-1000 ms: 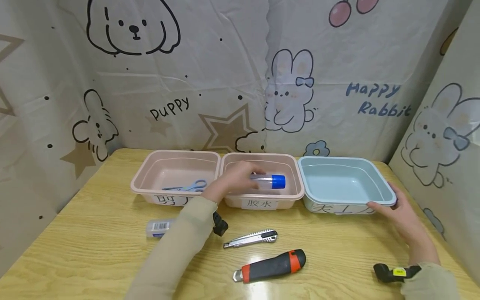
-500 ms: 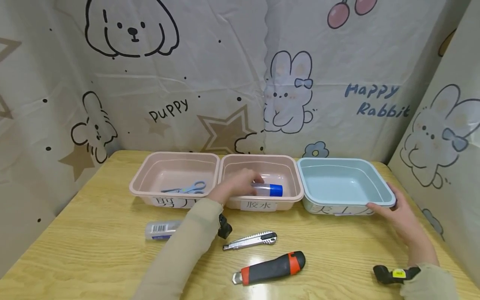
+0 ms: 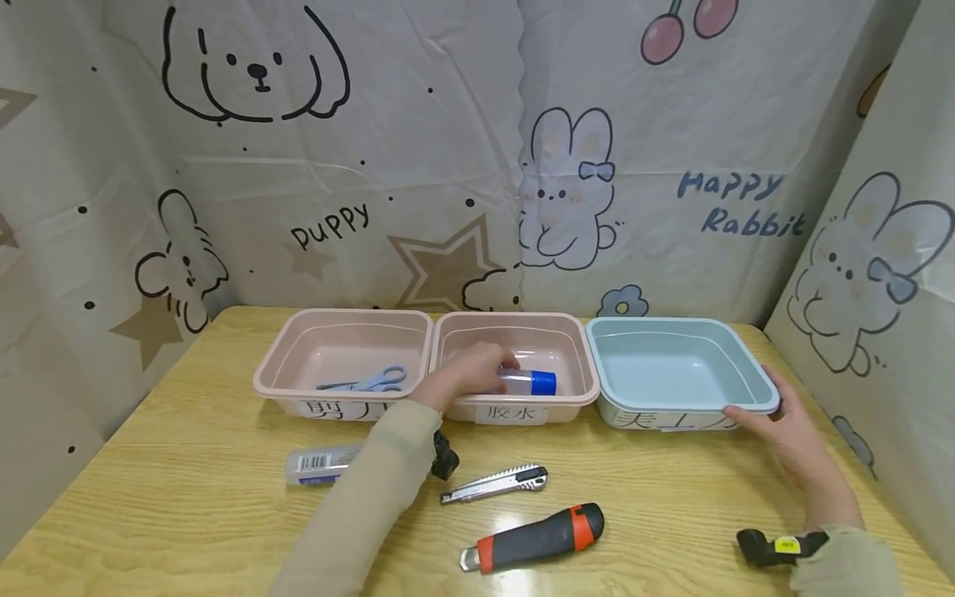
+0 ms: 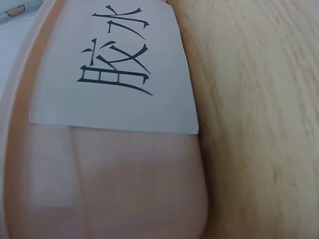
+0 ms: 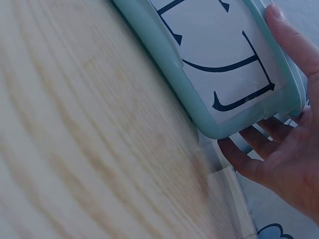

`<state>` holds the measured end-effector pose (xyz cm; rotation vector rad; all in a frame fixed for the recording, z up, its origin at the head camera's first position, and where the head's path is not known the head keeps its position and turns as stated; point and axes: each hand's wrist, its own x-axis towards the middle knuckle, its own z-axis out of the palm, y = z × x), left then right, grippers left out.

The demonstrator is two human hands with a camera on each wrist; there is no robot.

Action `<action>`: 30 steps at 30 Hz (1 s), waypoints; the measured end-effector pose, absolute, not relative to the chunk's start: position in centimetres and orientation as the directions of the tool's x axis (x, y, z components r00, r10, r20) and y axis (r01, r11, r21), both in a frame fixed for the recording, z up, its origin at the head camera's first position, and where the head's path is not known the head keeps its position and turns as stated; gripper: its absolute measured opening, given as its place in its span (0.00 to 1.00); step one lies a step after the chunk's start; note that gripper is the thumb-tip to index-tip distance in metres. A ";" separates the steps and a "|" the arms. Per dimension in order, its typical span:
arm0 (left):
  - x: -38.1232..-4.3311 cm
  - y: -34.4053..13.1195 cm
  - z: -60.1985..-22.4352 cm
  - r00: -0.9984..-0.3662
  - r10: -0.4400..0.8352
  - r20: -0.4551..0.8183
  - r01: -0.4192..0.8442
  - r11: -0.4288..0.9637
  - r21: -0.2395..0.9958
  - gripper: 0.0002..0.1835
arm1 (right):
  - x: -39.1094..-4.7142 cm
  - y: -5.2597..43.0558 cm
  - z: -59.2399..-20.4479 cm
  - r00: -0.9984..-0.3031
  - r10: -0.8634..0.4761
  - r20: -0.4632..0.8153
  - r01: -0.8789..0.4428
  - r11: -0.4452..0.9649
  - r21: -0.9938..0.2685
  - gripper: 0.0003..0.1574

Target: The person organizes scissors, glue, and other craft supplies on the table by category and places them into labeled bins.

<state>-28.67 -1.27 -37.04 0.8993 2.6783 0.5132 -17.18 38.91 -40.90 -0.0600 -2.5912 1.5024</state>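
Your left hand (image 3: 475, 371) is down in the middle pink bin (image 3: 573, 410), fingers curled over the clear body of one blue-capped glue bottle (image 3: 528, 382), which lies on its side just behind the front wall; how firm that hold is, you cannot tell. The bin's label (image 3: 511, 414) reads "glue", which likely explains the bottle's place. Your right hand (image 3: 791, 435) grips the right end of the blue bin (image 3: 671, 361), thumb on the rim, fingers round the corner, seemingly to steady it. Three bins stand in a row along the far edge of the worktop (image 3: 656, 506); the left pink bin (image 3: 358, 344) holds blue scissors (image 3: 366, 384), at least one pair. Nearer the front edge lie two knives, a silver snap-off cutter (image 3: 496, 483) and a black-and-red utility knife (image 3: 533, 541); left of them, one clear bottle (image 3: 317, 465) lies partly behind your left sleeve (image 3: 358, 506).
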 end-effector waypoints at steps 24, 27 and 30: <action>-23.0 -10.9 -33.6 -0.839 0.492 0.231 0.543 0.775 0.323 0.10 | -17.4 39.0 -40.9 -0.987 0.119 0.105 -0.032 0.499 -0.866 0.53; -22.1 -12.2 -33.6 -0.829 0.483 0.282 0.555 0.773 0.309 0.09 | -17.3 39.0 -40.9 -0.989 0.115 0.094 -0.024 0.497 -0.867 0.53; -21.2 -13.4 -33.7 -0.829 0.467 0.308 0.549 0.785 0.286 0.09 | -17.3 39.0 -40.9 -0.989 0.114 0.091 -0.023 0.491 -0.871 0.54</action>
